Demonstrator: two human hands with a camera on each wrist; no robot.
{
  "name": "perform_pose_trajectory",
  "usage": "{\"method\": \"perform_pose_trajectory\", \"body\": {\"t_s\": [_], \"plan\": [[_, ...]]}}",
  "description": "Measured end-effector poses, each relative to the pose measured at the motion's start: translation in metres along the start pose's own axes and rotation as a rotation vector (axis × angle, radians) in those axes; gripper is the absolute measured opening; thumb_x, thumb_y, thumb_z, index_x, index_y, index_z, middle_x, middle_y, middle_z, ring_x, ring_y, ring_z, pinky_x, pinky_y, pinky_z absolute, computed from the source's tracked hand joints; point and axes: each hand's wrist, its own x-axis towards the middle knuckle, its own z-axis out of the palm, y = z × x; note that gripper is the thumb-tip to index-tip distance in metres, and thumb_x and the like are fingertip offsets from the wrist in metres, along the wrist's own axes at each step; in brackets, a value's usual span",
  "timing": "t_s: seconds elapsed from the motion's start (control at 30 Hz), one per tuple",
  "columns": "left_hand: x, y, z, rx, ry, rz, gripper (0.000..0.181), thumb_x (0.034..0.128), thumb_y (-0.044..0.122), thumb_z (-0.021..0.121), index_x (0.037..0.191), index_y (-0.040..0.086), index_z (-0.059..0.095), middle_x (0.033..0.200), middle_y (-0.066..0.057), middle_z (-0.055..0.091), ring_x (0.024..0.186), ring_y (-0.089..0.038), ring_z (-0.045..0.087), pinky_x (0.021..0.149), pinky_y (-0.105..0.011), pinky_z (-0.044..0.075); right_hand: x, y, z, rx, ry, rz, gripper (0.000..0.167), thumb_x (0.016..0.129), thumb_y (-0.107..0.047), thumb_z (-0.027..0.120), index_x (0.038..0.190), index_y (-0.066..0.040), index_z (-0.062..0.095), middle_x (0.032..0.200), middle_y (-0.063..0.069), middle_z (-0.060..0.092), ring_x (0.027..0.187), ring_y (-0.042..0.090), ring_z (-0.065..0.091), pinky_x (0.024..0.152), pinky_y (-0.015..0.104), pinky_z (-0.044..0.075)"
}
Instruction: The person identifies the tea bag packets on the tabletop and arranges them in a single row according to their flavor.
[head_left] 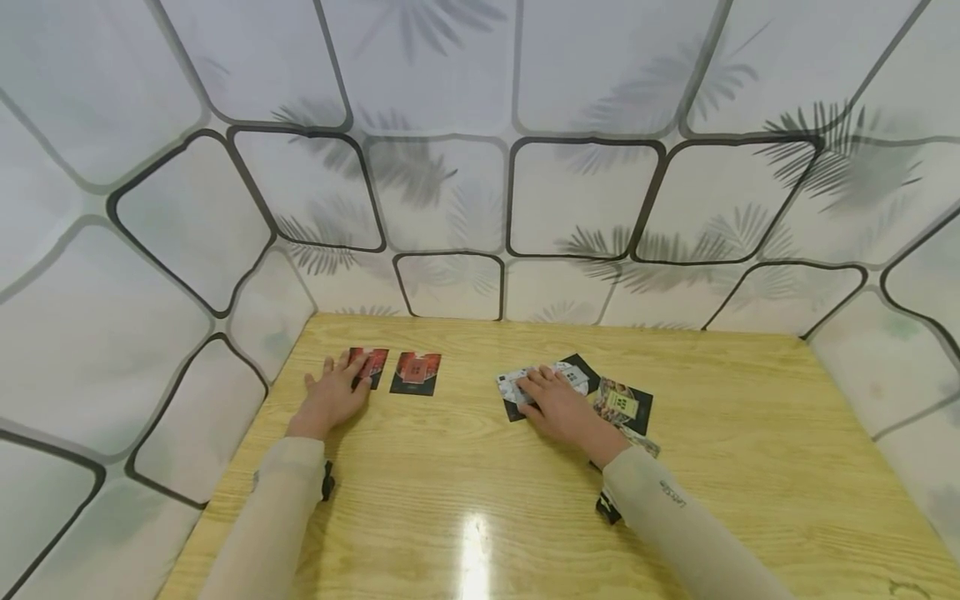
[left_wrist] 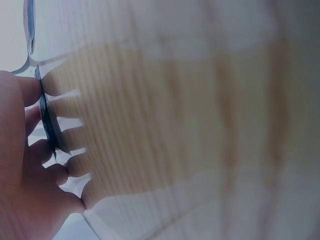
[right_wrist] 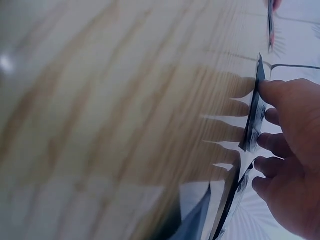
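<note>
In the head view my left hand [head_left: 332,398] rests with spread fingers on the lower left part of a red and black packet [head_left: 377,360]. A second red and black packet [head_left: 416,375] lies just right of it, untouched. My right hand [head_left: 561,408] lies with its fingers on a white and black packet [head_left: 512,390]; another white and black one [head_left: 583,373] is partly beneath or beside those fingers. The right wrist view shows the thumb and fingertips of the right hand [right_wrist: 292,150] against a thin dark packet [right_wrist: 254,112]. In the left wrist view, fingers touch a packet [left_wrist: 49,120].
Right of my right hand lies a black packet with a yellow label [head_left: 622,403]. Another packet [head_left: 643,442] is partly hidden under my right forearm. The wooden table [head_left: 450,467] meets patterned fabric walls [head_left: 450,208] at the back and sides.
</note>
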Motion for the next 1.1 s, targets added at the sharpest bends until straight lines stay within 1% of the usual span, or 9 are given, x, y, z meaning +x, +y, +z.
{"method": "perform_pose_trajectory", "body": {"t_s": [0.2, 0.37, 0.6, 0.8, 1.1], "plan": [[0.000, 0.001, 0.000, -0.002, -0.006, -0.009, 0.062, 0.1138, 0.037, 0.037, 0.169, 0.012, 0.026, 0.172, -0.031, 0.013, 0.156, -0.062, 0.008, 0.115, -0.088, 0.008, 0.001, -0.002, 0.001, 0.013, 0.002, 0.001, 0.057, 0.111, -0.035, 0.054, 0.158, -0.004, 0.047, 0.164, 0.027, 0.041, 0.156, 0.049, 0.031, 0.128, 0.064, 0.023], [0.001, 0.001, 0.000, -0.004, -0.008, -0.014, 0.062, 0.1137, 0.037, 0.037, 0.169, 0.012, 0.026, 0.172, -0.031, 0.012, 0.157, -0.061, 0.008, 0.115, -0.088, 0.008, 0.003, -0.003, 0.002, 0.016, 0.006, 0.003, 0.058, 0.111, -0.036, 0.055, 0.158, -0.004, 0.047, 0.165, 0.027, 0.041, 0.157, 0.048, 0.031, 0.129, 0.062, 0.023], [0.001, 0.000, 0.000, -0.011, -0.004, -0.014, 0.061, 0.1135, 0.037, 0.037, 0.168, 0.011, 0.027, 0.172, -0.031, 0.013, 0.156, -0.062, 0.008, 0.114, -0.088, 0.008, 0.008, -0.006, 0.005, 0.016, 0.016, -0.002, 0.057, 0.111, -0.034, 0.054, 0.157, -0.001, 0.047, 0.162, 0.025, 0.046, 0.156, 0.048, 0.034, 0.128, 0.063, 0.024], [0.001, 0.000, 0.000, -0.014, -0.002, -0.015, 0.061, 0.1134, 0.037, 0.037, 0.168, 0.011, 0.027, 0.172, -0.032, 0.012, 0.157, -0.062, 0.007, 0.115, -0.088, 0.007, 0.014, -0.011, 0.005, 0.040, 0.015, 0.009, 0.058, 0.111, -0.034, 0.054, 0.157, 0.001, 0.047, 0.162, 0.026, 0.046, 0.156, 0.048, 0.033, 0.128, 0.063, 0.024], [0.000, 0.001, -0.001, -0.018, 0.000, -0.011, 0.061, 0.1135, 0.037, 0.038, 0.168, 0.011, 0.027, 0.172, -0.032, 0.013, 0.156, -0.062, 0.008, 0.114, -0.089, 0.007, 0.023, -0.017, 0.009, 0.036, 0.020, 0.011, 0.061, 0.112, -0.036, 0.053, 0.158, 0.002, 0.045, 0.163, 0.027, 0.044, 0.156, 0.046, 0.035, 0.129, 0.059, 0.026]]}}
